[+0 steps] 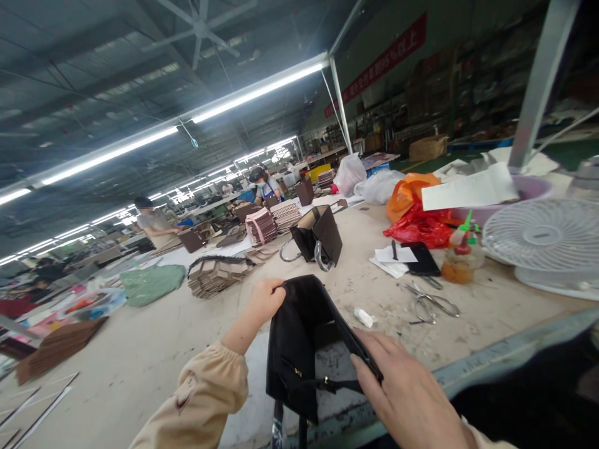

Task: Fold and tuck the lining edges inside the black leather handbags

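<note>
A black bag piece (pixel 299 349) with a zip and a strap is held above the near edge of the table, its middle open so the tabletop shows through. My left hand (pixel 266 302) pinches its upper left corner. Across from it, my right hand (pixel 405 383) grips the right edge, thumb on the inner side and fingers outside. Behind the piece stands a dark brown handbag (pixel 327 234) with wrapped handles. Scissors (pixel 428 304) and a small crumpled white item (pixel 364 317) lie to the right.
On the right are a white fan (pixel 543 237), a glue bottle (pixel 461 262), a black phone (pixel 423 259) and a red plastic bag (pixel 421 229). Stacked brown pieces (pixel 218 274) and a green cloth (pixel 152 284) lie left. Two people work farther back.
</note>
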{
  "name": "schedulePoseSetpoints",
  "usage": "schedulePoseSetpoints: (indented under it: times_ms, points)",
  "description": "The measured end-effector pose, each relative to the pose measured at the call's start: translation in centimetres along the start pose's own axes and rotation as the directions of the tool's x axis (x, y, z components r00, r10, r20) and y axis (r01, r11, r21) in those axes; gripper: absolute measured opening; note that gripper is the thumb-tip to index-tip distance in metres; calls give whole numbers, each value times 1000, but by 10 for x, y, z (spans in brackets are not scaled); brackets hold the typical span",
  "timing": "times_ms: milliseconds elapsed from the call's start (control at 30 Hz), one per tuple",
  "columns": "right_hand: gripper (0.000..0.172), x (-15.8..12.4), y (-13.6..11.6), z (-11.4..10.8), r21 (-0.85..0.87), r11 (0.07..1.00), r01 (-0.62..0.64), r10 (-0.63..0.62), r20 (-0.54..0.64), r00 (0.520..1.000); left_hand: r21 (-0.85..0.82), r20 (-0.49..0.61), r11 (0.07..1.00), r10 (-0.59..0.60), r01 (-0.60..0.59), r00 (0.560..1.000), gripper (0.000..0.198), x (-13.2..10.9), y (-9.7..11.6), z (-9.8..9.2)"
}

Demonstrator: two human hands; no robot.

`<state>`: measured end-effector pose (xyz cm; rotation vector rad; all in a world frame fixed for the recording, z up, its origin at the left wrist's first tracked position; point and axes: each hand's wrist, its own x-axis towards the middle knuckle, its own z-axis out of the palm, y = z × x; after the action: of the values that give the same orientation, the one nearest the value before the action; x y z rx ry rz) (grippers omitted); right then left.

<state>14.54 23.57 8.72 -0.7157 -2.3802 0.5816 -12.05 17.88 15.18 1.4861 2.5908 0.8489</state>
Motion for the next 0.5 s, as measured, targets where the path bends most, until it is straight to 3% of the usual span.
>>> schedulePoseSetpoints:
  times_ms: [133, 500]
  points:
    - [33, 1, -1, -1, -15, 999, 33, -33, -59, 998, -62, -2, 996, 69, -69, 998, 28, 0, -8, 3]
    - [33, 2, 1, 2, -37, 997, 70, -72, -66, 995, -214, 1, 975, -62, 61, 998, 29, 6, -10, 9]
